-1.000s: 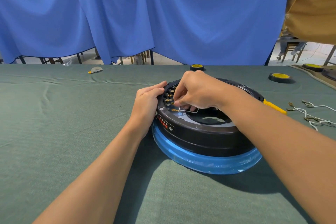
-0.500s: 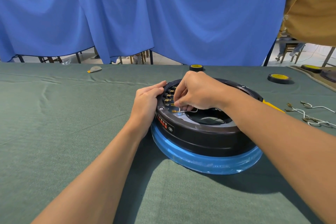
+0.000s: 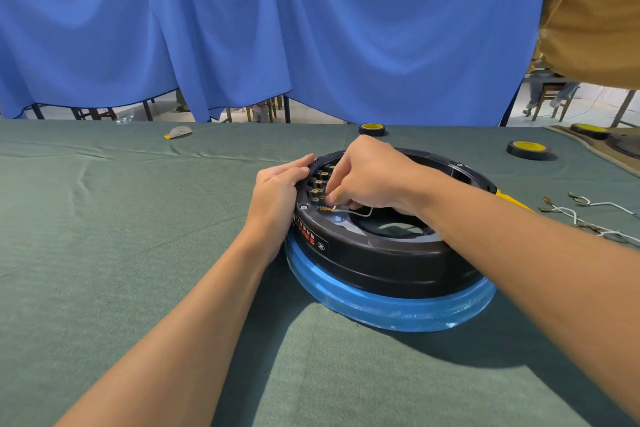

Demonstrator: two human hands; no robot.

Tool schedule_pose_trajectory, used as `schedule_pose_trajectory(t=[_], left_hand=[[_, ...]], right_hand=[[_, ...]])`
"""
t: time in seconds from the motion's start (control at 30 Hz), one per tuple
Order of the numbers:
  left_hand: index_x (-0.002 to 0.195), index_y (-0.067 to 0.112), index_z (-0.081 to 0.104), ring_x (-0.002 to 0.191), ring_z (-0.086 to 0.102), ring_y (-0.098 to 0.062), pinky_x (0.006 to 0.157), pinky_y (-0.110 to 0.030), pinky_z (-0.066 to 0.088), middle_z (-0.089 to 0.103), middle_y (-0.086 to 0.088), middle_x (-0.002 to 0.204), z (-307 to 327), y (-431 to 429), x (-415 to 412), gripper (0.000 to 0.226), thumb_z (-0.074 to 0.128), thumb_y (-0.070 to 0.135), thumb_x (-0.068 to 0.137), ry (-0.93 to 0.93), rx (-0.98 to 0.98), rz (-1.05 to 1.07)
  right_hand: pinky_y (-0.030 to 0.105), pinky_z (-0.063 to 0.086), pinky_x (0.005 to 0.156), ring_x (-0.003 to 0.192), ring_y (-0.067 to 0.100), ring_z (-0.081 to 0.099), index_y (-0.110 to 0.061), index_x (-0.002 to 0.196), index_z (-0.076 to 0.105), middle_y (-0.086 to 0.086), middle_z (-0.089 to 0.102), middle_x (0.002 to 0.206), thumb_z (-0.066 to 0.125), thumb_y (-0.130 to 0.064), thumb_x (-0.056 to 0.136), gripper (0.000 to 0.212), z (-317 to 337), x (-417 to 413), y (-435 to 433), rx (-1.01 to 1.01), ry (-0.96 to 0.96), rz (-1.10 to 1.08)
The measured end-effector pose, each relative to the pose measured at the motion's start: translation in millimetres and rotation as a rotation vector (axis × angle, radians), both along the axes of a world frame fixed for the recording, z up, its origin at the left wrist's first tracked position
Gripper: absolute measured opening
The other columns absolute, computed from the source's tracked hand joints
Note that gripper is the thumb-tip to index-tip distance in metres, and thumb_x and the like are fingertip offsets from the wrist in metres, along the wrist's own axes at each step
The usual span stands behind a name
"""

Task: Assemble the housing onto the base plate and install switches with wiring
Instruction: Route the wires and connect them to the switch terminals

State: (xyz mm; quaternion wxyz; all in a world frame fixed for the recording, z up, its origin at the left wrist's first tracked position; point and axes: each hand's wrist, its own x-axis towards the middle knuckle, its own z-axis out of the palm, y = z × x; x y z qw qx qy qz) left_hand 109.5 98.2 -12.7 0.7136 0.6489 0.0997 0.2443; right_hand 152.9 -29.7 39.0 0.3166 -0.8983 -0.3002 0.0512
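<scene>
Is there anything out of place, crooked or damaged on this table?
Nothing looks damaged or spilled. The housing sits level on the base. The only untidy spot is the loose wires, tangled on the cloth at the right; the cloth is wrinkled at the left.

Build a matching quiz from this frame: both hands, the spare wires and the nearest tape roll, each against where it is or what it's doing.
Things:
1. left hand
2. right hand
3. spare wires
4. tape roll

Place or state:
A. pinches the thin wire at the terminals
B. lie on the cloth right of the housing, beside the right forearm
C. sits flat on the cloth beyond the housing, to the right
D. rests against the housing's left rim

Pairs: 1-D, 2-A, 3-B, 4-C
</scene>
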Motion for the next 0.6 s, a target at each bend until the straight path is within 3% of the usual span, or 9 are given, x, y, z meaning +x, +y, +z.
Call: schedule_pose_trajectory(t=[0.13, 0.3, 0.43, 0.6], left_hand=[[0.118, 0.008, 0.067, 0.08, 0.07, -0.004, 0.063, -0.013, 0.053, 0.072, 0.004, 0.094, 0.2, -0.2, 0.5, 0.032, 0.046, 0.002, 0.094, 0.006, 0.017, 0.008], [0.123, 0.006, 0.064, 0.083, 0.067, -0.005, 0.07, -0.016, 0.054, 0.07, 0.003, 0.094, 2.0, 1.3, 1.8, 0.034, 0.045, 0.001, 0.095, 0.035, 0.044, -0.009], [0.123, 0.007, 0.064, 0.085, 0.066, -0.005, 0.069, -0.014, 0.054, 0.07, 0.003, 0.098, 1.8, 0.5, 1.4, 0.034, 0.045, 0.001, 0.095, 0.037, 0.051, -0.006], [0.123, 0.005, 0.064, 0.087, 0.066, -0.006, 0.071, -0.014, 0.054, 0.07, 0.002, 0.098, 2.1, -1.3, 0.8, 0.034, 0.045, 0.0, 0.095, 0.027, 0.045, 0.003]], right_hand=[[0.036, 0.057, 0.081, 0.082, 0.017, 0.064, -0.012, 0.084, 0.078, 0.001, 0.069, 0.078, 0.075, -0.008, 0.081, 0.006, -1.0, -1.3, 0.6, 0.023, 0.004, -0.023], [0.037, 0.056, 0.081, 0.084, 0.019, 0.064, -0.01, 0.089, 0.078, 0.001, 0.068, 0.078, 0.076, -0.008, 0.08, 0.009, -1.6, -3.1, 3.5, 0.026, -0.008, -0.035], [0.041, 0.056, 0.085, 0.09, 0.023, 0.064, -0.006, 0.096, 0.076, 0.007, 0.07, 0.089, 0.073, -0.005, 0.082, 0.015, -1.5, -3.5, 6.5, 0.014, -0.008, -0.033], [0.031, 0.051, 0.074, 0.087, 0.019, 0.061, -0.009, 0.1, 0.075, 0.003, 0.066, 0.086, 0.071, -0.008, 0.085, 0.015, -0.5, -6.6, 4.8, -0.038, -0.072, 0.018]])
